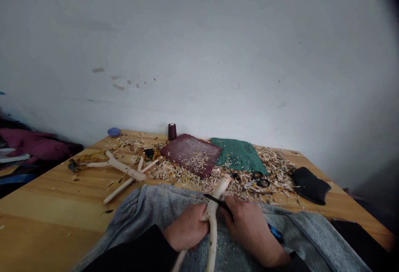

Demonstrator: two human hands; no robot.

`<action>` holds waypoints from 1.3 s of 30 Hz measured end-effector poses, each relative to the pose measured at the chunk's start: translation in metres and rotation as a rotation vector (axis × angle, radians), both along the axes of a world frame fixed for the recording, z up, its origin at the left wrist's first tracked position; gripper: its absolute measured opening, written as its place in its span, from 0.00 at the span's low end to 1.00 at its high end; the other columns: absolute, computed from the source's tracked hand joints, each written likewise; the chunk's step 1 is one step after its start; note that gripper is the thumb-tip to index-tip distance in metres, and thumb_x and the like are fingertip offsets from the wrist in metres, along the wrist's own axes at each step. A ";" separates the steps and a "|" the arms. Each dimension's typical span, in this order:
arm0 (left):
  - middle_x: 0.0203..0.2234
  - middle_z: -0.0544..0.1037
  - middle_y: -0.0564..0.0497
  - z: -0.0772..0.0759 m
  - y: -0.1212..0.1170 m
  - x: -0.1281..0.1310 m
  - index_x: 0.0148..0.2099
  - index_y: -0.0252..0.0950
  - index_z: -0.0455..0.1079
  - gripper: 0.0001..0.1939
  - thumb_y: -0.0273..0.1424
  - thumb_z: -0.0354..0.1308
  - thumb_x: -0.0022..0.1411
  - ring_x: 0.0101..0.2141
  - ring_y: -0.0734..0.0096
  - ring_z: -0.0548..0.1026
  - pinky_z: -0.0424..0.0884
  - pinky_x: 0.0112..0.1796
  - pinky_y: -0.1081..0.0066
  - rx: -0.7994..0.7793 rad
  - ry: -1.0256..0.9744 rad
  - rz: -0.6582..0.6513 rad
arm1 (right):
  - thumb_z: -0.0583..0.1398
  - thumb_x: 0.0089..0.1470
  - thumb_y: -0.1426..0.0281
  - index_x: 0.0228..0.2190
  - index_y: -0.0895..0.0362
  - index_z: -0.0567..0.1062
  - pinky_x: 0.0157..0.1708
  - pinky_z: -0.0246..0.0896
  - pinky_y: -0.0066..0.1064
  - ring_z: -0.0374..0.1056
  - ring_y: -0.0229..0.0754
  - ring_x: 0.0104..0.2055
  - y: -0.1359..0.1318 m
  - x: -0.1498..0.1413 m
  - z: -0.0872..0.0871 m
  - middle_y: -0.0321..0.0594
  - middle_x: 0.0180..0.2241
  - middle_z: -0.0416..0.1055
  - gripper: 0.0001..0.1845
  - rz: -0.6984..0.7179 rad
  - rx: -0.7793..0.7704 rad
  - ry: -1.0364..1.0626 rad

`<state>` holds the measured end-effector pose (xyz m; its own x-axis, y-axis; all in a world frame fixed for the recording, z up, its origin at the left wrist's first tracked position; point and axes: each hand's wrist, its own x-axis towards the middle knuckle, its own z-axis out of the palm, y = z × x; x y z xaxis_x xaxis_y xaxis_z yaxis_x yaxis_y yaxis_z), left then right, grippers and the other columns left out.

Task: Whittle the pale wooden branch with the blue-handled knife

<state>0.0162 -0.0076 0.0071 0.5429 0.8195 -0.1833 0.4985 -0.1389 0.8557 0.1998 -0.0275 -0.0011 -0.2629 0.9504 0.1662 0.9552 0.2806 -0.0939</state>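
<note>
My left hand point(187, 229) is closed round a pale, peeled forked stick point(215, 205) that points away from me over a grey towel point(146, 209) on my lap. My right hand point(249, 228) grips a knife with a blue handle point(276, 233); its dark blade point(218, 202) lies against the stick just above my left hand. Both hands are close together at the bottom centre.
Wood shavings point(187, 172) cover the wooden table point(46, 205). On it lie peeled forked sticks point(124, 172), a dark red mat point(191, 154), a green mat point(238, 154), scissors point(260, 180), a black pouch point(310, 185), a thread spool point(172, 131) and a blue lid point(114, 132).
</note>
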 end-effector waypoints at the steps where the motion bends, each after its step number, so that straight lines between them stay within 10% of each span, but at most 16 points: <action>1: 0.20 0.72 0.55 0.000 0.000 0.000 0.30 0.37 0.66 0.06 0.27 0.49 0.55 0.17 0.74 0.67 0.60 0.19 0.74 0.010 0.000 -0.002 | 0.54 0.58 0.70 0.34 0.54 0.71 0.26 0.47 0.32 0.72 0.45 0.30 0.001 0.001 -0.001 0.39 0.30 0.75 0.05 -0.008 0.007 -0.003; 11: 0.24 0.74 0.55 -0.004 0.001 -0.002 0.31 0.37 0.68 0.07 0.26 0.49 0.54 0.32 0.65 0.73 0.65 0.32 0.72 0.091 -0.041 -0.042 | 0.56 0.56 0.72 0.31 0.54 0.70 0.27 0.47 0.32 0.70 0.43 0.29 -0.002 -0.002 0.002 0.37 0.28 0.74 0.03 0.119 0.020 0.012; 39: 0.25 0.76 0.53 -0.008 0.001 -0.001 0.33 0.37 0.72 0.10 0.27 0.49 0.53 0.31 0.64 0.73 0.67 0.32 0.70 0.079 -0.033 -0.026 | 0.55 0.59 0.70 0.33 0.54 0.70 0.27 0.49 0.31 0.72 0.45 0.31 0.003 0.003 0.002 0.39 0.30 0.75 0.05 -0.038 0.010 -0.020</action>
